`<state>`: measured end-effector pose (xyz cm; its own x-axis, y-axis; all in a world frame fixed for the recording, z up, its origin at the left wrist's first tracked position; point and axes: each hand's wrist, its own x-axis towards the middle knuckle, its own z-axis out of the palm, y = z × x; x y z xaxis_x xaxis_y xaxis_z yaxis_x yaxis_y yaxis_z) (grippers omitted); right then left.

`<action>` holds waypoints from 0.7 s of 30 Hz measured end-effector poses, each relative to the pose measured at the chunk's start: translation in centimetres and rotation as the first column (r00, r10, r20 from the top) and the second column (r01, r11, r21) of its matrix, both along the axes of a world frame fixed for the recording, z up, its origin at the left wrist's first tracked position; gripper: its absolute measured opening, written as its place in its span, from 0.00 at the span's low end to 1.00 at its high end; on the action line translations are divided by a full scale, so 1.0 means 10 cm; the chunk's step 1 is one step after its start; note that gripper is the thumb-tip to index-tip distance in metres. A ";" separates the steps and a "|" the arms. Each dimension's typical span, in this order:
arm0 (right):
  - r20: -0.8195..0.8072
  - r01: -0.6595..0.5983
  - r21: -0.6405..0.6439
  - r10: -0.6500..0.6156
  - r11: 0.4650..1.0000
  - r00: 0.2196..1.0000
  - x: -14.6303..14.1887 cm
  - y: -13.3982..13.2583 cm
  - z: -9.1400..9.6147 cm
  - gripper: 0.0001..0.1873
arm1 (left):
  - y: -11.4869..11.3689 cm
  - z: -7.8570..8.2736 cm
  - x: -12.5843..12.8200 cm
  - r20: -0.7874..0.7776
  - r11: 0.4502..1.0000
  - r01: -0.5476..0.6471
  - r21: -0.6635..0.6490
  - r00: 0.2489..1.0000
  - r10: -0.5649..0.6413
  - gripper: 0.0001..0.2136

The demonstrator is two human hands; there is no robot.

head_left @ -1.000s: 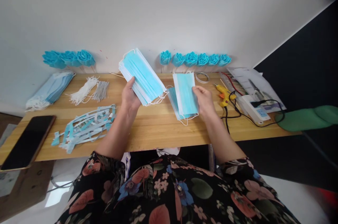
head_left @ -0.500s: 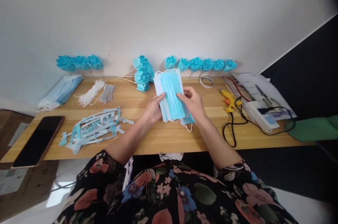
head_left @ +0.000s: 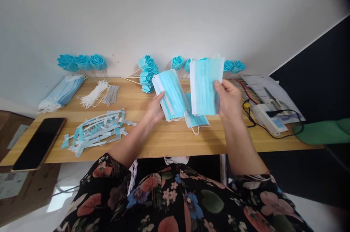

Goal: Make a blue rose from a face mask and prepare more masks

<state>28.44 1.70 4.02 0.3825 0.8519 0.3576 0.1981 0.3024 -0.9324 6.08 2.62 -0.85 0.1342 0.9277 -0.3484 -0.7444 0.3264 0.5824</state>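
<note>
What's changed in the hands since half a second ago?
The right hand has pulled one mask off the stack of masks, up and to the right. The left hand still holds the stack, which has shifted slightly left. Unchanged: cut strips, phone.

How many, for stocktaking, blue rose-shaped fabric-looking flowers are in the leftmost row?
3, along the pale wall: left flower, middle flower, right flower; overlap may hide more.

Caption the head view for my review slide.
Left hand holds a stack of blue masks, right hand another mask, above a wooden table with blue flowers near the wall.
</note>
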 end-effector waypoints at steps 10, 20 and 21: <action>0.178 -0.011 -0.182 0.044 0.983 0.983 0.18 -0.02 -0.37 0.24 | 0.12 0.19 -0.27 0.045 0.989 -0.145 -0.013 0.988 0.145 0.18; 0.238 -0.232 -0.226 0.285 0.946 0.929 -0.14 -0.09 -0.39 0.33 | -0.04 0.10 -0.02 0.014 0.997 0.067 -0.047 0.998 -0.066 0.19; 0.120 -0.318 -0.241 0.354 0.917 0.928 -0.20 -0.09 -0.37 0.33 | -0.08 0.09 0.03 0.005 0.994 0.098 -0.041 0.995 -0.098 0.18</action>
